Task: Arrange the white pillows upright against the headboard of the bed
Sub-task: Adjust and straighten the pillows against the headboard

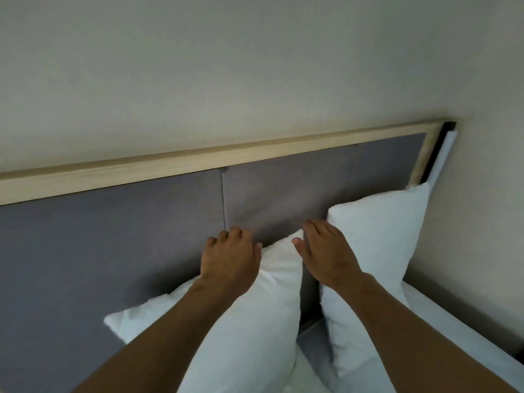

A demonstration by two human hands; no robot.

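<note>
Two white pillows stand at a grey padded headboard [127, 236] with a pale wooden frame. The right pillow [377, 251] stands upright against the headboard near the right corner. The centre pillow [255, 321] leans tilted, its top edge at the headboard. My left hand [229, 259] curls over that pillow's top edge. My right hand [326, 253] holds its upper right corner between thumb and fingers, in the gap between the two pillows. My forearms hide part of the centre pillow's face.
A beige wall [255, 80] rises above the headboard, and a side wall [482, 222] closes in on the right. White bedding [453, 336] lies below the right pillow. Bare headboard stretches to the left.
</note>
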